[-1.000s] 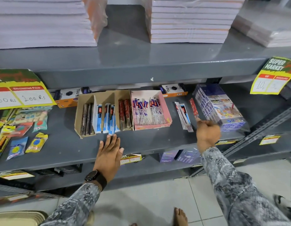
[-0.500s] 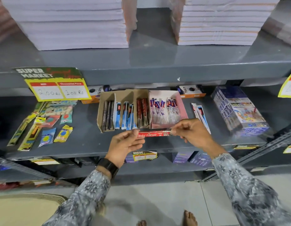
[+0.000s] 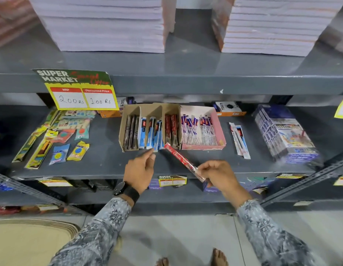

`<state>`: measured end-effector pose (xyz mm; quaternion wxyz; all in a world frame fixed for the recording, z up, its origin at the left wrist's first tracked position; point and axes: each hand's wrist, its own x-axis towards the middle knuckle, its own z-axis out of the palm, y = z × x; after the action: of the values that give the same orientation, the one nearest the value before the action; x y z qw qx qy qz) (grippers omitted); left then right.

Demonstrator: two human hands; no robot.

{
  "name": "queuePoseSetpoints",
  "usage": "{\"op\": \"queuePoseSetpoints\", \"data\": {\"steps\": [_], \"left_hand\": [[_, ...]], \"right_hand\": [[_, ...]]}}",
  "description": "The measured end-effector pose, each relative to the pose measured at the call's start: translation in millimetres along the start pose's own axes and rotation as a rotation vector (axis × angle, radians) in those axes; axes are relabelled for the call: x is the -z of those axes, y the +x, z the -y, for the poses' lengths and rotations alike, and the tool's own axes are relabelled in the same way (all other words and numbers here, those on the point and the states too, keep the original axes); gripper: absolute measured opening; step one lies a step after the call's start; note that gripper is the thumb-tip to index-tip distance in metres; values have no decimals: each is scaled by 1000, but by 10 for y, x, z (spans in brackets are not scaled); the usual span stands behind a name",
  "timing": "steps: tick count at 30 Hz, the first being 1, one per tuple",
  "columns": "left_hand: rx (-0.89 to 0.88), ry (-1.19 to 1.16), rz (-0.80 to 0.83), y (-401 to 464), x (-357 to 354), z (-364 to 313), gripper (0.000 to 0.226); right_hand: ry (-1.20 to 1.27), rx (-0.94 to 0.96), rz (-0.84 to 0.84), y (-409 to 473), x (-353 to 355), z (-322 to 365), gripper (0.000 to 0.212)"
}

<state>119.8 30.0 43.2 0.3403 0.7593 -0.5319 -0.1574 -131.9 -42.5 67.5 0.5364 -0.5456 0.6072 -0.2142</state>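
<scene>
While my right hand [image 3: 218, 175] pinches the red pen packet [image 3: 183, 162], slanted over the shelf [image 3: 101, 158] before the cardboard box [image 3: 131, 113], my left hand [image 3: 141, 169] hangs loose and empty. I read the sign [image 3: 80, 89] as "SUPER MARKET", "200 Rs", "100 Rs".

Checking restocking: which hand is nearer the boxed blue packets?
Left. The left hand sits just in front of the blue packets; the right hand is farther right, holding a red packet.
</scene>
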Motion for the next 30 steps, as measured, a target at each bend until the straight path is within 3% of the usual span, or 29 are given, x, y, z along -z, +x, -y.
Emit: {"op": "queuePoseSetpoints", "data": {"steps": [3,5,10,13,18,21,24,26,30], "left_hand": [[-82,403,286,-63,-154,328,59],[-123,519,308,-134,-251,458,63],[-123,541,281,-147,-264,457,66],[-131,515,267,-159,-250,431,63],[-132,539,273,-172,-246,447,64],[-146,535,247,-202,-256,439,69],[-153,528,227,-204,-264,428,77],[-153,548,233,-205,-276,425,84],[-159,547,229,-207,-281,403,94]], "right_hand": [[260,-110,-140,15,-338,2,11],[428,-180,-173,86,-561,101,5],[844,-318,-190,337,-899,436,11],[1099,-307,-84,387,-978,508,14],[1068,-249,-53,274,-796,203,28],[803,-152,-181,199,-431,-1,23],[122,67,-564,210,67,-152,24],[-191,77,-798,300,453,-222,21],[-451,-120,-721,559,948,-341,36]]}}
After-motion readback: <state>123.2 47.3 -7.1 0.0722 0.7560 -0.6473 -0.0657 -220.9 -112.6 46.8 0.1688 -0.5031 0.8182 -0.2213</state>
